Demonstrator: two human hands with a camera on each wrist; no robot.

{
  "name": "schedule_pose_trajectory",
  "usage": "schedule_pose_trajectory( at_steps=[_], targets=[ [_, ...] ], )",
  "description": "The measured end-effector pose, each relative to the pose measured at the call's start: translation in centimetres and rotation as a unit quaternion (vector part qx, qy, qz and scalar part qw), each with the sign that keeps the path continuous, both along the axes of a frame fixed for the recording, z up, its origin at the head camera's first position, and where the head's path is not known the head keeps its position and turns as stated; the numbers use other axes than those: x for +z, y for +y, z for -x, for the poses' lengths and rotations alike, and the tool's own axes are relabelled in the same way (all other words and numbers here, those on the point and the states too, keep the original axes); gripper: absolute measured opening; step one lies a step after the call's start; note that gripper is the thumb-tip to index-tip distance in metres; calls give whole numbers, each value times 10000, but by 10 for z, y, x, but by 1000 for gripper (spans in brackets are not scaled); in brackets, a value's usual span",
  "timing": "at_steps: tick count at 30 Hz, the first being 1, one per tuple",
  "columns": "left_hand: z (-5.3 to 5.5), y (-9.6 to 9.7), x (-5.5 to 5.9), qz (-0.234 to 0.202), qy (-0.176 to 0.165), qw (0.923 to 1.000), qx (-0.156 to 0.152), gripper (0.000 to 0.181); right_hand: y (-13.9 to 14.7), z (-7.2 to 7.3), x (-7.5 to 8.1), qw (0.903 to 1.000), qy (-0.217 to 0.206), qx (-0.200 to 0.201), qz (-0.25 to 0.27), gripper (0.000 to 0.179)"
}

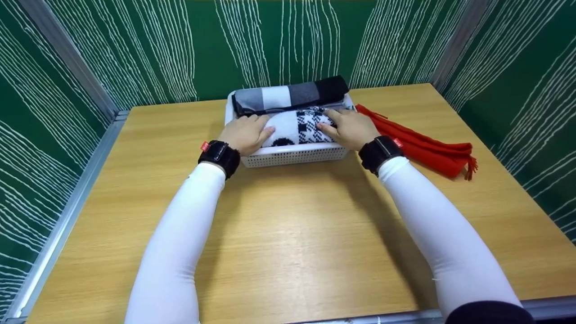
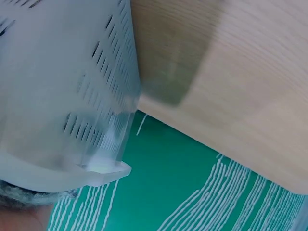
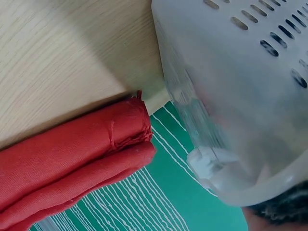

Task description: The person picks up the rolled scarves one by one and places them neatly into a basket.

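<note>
In the head view, a white perforated plastic basket (image 1: 294,157) holds two rolled textiles. A black-and-white patterned knit roll (image 1: 310,126) lies at its near side, and a grey, white and black checked roll (image 1: 290,95) lies behind. My left hand (image 1: 245,134) rests on the left end of the patterned roll, thumb toward the middle. On its right end rests my right hand (image 1: 353,129), thumb and index finger pointing inward. The fingers look extended, though some are hidden. Both wrist views show the outside of the basket (image 2: 53,96), with only a sliver of each hand.
Right of the basket, a folded red scarf (image 1: 418,144) with fringed ends lies diagonally on the wooden table (image 1: 288,252). Green walls (image 1: 216,58) with white streaks enclose the table at the back and sides. A metal rail (image 1: 63,229) runs along the left edge.
</note>
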State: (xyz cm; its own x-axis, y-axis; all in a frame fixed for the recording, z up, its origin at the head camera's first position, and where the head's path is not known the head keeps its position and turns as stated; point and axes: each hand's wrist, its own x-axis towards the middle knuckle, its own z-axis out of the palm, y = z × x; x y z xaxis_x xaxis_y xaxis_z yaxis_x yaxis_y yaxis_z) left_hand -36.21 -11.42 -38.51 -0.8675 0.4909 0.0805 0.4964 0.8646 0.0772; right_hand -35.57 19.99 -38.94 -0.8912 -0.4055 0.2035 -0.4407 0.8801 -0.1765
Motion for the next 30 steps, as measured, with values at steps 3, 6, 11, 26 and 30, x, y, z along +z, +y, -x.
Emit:
schedule_pose_trajectory(
  at_steps=[3,6,11,26,30],
  targets=[
    [0,0,0,-14,33,10000,-40,62,0,1,-1,10000,46,2,19,66],
    [1,0,-2,-26,9,10000,-40,63,0,1,-1,10000,44,5,22,66],
    [3,0,-4,-57,-73,10000,4,64,0,1,-1,10000,-45,-20,-42,68],
    [0,-4,5,-109,-102,9999,-5,67,2,3,7,9996,-270,-40,-96,70],
    [0,-4,11,-94,-107,9999,-40,66,4,3,12,9996,-260,26,-67,68]
  ],
)
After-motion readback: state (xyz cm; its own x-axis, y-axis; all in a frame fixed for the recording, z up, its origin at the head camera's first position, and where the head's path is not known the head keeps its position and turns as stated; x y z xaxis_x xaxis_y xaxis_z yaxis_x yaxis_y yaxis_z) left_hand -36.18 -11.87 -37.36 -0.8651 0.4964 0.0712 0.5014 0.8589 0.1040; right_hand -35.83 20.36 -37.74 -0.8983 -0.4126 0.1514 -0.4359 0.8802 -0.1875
